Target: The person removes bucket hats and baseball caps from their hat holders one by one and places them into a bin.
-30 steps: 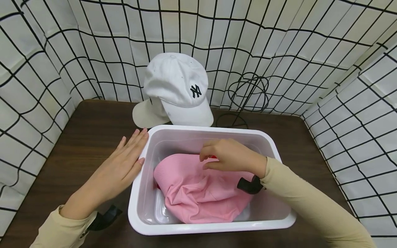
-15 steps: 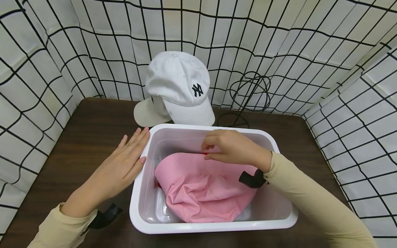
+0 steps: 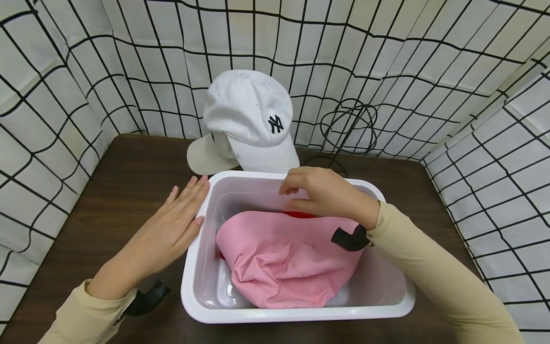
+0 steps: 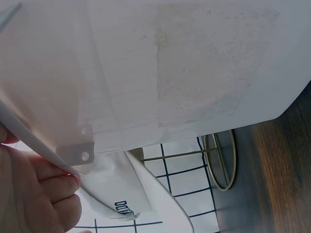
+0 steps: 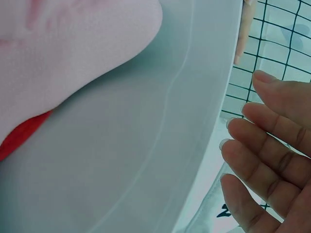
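Observation:
A pink fabric hat (image 3: 292, 258) lies in a white plastic basin (image 3: 296, 315), its crown crumpled. Part of something red (image 3: 301, 214) shows under its far edge; the rest is hidden. My left hand (image 3: 156, 229) rests along the basin's left rim with its fingers straight. Above the far part of the basin is my right hand (image 3: 326, 193), its fingers loosely bent and holding nothing. In the right wrist view those fingers (image 5: 257, 160) are apart from the hat and the red thing.
Behind the basin a white cap (image 3: 249, 119) with a dark NY logo sits partly over a beige cap (image 3: 210, 155). A coiled black cable (image 3: 350, 126) lies against the wire grid at the back. Grid panels surround the dark wooden table (image 3: 129, 191).
My right hand has moved from over the pink hat toward the far side of the basin. More of the red thing behind the hat is visible. My left hand has stayed on the rim.

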Tool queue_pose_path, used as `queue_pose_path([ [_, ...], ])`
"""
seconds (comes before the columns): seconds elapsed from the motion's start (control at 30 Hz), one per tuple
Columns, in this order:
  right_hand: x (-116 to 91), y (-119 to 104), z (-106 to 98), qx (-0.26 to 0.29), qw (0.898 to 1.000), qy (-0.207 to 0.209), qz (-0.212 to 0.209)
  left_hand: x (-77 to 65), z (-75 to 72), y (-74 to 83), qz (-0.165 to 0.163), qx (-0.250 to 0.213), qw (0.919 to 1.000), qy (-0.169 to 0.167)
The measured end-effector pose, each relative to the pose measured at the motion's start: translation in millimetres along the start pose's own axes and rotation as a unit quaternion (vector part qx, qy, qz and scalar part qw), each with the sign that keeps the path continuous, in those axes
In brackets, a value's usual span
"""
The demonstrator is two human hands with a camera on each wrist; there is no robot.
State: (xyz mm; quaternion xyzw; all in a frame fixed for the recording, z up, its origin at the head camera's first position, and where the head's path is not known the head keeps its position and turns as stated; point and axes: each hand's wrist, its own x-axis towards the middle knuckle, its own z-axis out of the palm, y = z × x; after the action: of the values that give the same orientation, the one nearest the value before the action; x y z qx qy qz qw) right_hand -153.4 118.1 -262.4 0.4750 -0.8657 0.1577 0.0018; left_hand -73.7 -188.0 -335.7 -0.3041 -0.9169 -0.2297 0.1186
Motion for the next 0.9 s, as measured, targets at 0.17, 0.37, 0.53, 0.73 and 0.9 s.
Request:
queue_pose_path([
  [0.17,1.8,2.1,-4.3,0.007,1.0,0.007,0.015,0.0,0.9,-1.6,0.005,0.0,1.0,0.005],
  [0.37,7.8,6.7,-7.9,0.013,1.0,0.023,0.015,0.1,0.1,-2.0,0.008,0.0,0.9999,0.006],
  [0.53,15.4,11.2,-10.5,0.016,0.999,0.038,0.023,-0.6,-0.1,-2.2,0.006,0.002,1.0,0.006],
  [0.73,20.6,18.5,-12.1,0.025,0.998,0.044,0.038,-0.8,0.9,-2.5,0.007,-0.003,0.9999,0.009],
  [0.9,22.8,24.1,-13.9,0.026,0.996,0.044,0.071,-0.5,0.5,-1.3,0.003,-0.007,0.9999,0.007],
])
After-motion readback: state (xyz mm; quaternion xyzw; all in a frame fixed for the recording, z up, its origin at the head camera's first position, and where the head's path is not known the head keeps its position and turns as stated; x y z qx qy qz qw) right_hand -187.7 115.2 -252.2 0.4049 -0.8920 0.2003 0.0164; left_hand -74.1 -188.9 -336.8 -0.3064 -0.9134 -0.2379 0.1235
